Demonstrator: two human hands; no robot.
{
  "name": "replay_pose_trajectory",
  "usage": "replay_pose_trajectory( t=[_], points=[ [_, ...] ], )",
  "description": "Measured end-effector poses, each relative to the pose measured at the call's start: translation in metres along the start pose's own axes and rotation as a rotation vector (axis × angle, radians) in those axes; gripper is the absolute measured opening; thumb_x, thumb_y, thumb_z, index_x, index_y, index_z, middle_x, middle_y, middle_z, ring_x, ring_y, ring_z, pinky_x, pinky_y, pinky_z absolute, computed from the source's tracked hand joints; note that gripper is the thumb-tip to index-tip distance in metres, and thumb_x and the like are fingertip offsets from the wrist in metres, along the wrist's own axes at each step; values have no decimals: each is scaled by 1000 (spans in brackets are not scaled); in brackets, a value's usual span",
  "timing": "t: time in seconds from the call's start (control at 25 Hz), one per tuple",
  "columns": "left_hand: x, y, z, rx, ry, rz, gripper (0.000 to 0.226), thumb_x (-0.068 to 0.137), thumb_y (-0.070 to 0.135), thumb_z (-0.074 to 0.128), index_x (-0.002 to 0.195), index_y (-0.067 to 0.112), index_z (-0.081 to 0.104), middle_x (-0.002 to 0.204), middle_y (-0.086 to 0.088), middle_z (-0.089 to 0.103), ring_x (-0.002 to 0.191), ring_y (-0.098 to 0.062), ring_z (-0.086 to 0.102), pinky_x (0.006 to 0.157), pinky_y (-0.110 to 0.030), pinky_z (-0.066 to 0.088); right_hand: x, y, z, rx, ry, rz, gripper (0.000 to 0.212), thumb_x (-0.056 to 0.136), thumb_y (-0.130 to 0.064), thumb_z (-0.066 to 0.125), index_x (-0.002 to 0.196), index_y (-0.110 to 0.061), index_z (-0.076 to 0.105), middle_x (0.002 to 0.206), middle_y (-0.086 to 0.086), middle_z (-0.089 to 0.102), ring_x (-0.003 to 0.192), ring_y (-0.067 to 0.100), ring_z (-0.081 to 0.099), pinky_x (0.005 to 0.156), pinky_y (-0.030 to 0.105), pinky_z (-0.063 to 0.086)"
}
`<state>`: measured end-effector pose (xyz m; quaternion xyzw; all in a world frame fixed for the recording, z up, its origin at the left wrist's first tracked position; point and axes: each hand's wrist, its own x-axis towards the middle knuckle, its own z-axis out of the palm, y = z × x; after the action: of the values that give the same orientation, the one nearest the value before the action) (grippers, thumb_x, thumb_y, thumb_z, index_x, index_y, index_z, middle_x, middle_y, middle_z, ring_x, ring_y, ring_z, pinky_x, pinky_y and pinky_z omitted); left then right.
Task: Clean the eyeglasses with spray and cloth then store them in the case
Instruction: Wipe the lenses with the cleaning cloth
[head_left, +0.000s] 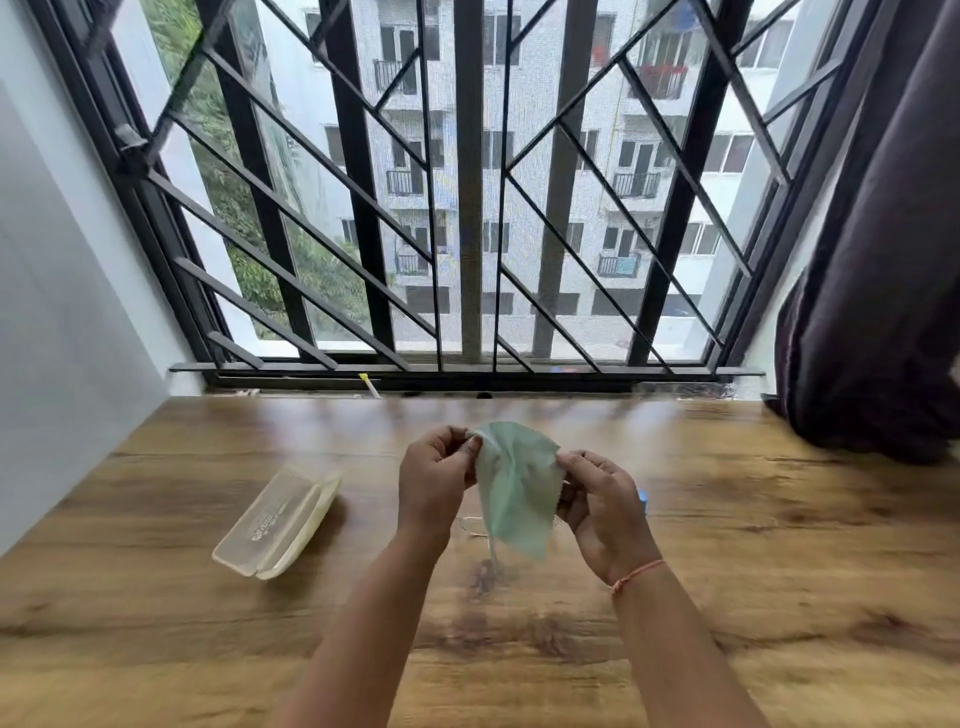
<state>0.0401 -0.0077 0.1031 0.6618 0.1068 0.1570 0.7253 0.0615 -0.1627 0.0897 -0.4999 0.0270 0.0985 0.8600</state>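
wooden table (779, 571) — daylit | barred window (467, 208) — apartment block outside | dark curtain (883, 260) right | pale wall (52, 312) left

Daylight is coming in through the window (467, 182), bright and diffuse. Glare is washing the far strip of the table (727, 519); shadows are staying soft. Motion blur is smearing the table grain. Wide-angle distortion is bowing the frame edges.

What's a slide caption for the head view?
Both hands spread a green cloth above eyeglasses beside the open case.
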Motion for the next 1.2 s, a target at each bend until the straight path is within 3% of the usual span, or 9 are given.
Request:
replay_pose_trajectory(
  t=[0.2, 0.36, 0.44, 0.6, 0.68, 0.76, 1.0, 1.08, 1.2],
  points=[
    [2, 1, -9, -22, 14, -9, 26, 89, 2, 55, 69, 15, 63, 65, -6, 61, 62, -23, 59, 64, -38, 54, 5, 0, -5, 92, 69, 201, 16, 86, -15, 55, 87, -5, 68, 74, 13, 71, 64, 26, 69, 58, 33, 58],
    [4, 5, -15, -73, 15, -14, 23, 89, 2, 55, 71, 13, 63, 66, -9, 60, 64, -26, 57, 67, -47, 54, 7, 2, 1, 98, 157, 235, 16, 86, -12, 57, 78, -7, 69, 65, 8, 69, 52, 19, 65, 48, 25, 54],
    [2, 8, -16, -48, -31, 1, 20, 89, 2, 56, 73, 11, 63, 67, -11, 59, 66, -27, 56, 65, -42, 51, 5, 6, 8, -182, 245, 58, 12, 86, -9, 60, 75, -9, 64, 71, 10, 66, 56, 22, 63, 51, 25, 51],
    [0, 15, -12, 28, -145, 16, 22, 86, 1, 59, 69, 13, 64, 65, -7, 60, 67, -22, 53, 63, -34, 44, -3, 10, 25, -1207, 493, -775, 18, 69, -1, 73, 84, -8, 69, 85, 11, 68, 80, 33, 61, 72, 36, 48],
    [-1, 19, -9, 28, -184, 0, 20, 86, 3, 61, 70, 14, 64, 66, -7, 60, 67, -22, 55, 62, -33, 44, -7, 10, 35, -1339, 479, -1031, 17, 63, -3, 78, 76, -11, 72, 74, 8, 67, 70, 32, 58, 64, 37, 49],
    [-1, 22, -7, 6, -210, -22, 17, 86, 4, 61, 71, 14, 64, 68, -9, 60, 64, -22, 54, 58, -29, 42, -9, 12, 43, -1251, 378, -1069, 13, 64, -2, 80, 72, -10, 73, 66, 5, 65, 65, 27, 58, 61, 31, 48],
    [4, 30, -5, -56, -292, -83, 13, 90, 7, 54, 80, 11, 62, 71, -8, 61, 58, -18, 58, 56, -27, 46, -5, 2, 47, -941, 233, -856, 16, 71, -8, 78, 86, -14, 74, 79, -1, 69, 72, 18, 64, 65, 28, 52],
    [6, 34, -4, -63, -334, -64, 17, 91, 7, 50, 78, 13, 59, 66, -3, 58, 52, -12, 55, 48, -21, 43, 0, -8, 43, -707, 94, -568, 25, 74, -24, 75, 97, -16, 70, 91, 4, 71, 83, 20, 65, 73, 27, 53],
    [7, 44, 2, -47, -458, -22, 22, 92, 6, 49, 74, 17, 56, 59, 4, 50, 44, -4, 44, 38, -14, 32, 10, -18, 28, -161, -198, -39, 50, 90, -43, 44, 111, -2, 64, 107, 20, 67, 98, 30, 63, 87, 37, 49]
  ],
)
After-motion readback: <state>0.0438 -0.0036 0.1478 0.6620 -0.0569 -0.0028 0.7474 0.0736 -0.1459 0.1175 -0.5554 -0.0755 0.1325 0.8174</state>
